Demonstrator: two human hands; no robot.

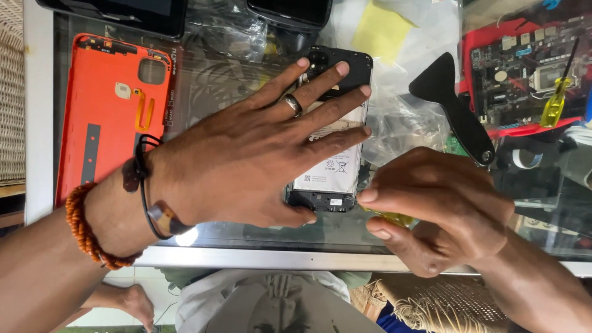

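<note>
Glass table: carries opened phone, centre.
Left hand: fingers spread, pressing flat on phone.
Right hand: grip pinched on yellow tool beside phone's lower edge.
Orange back cover: left, apart.

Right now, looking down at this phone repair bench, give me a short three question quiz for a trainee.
1. True or false: the left hand lies flat, fingers spread, on the opened phone on the glass counter.
2. Multiple choice: the orange back cover lies where from the phone? A) left of it B) right of it C) under it.
3. Fill in: the right hand pinches a tool with a translucent ___ handle at the phone's lower edge.

Key: 1 true; 2 A; 3 yellow. The tool's tip is hidden, so its kind cannot be told. The black pry tool lies untouched to the right, next to a red circuit board.
</note>
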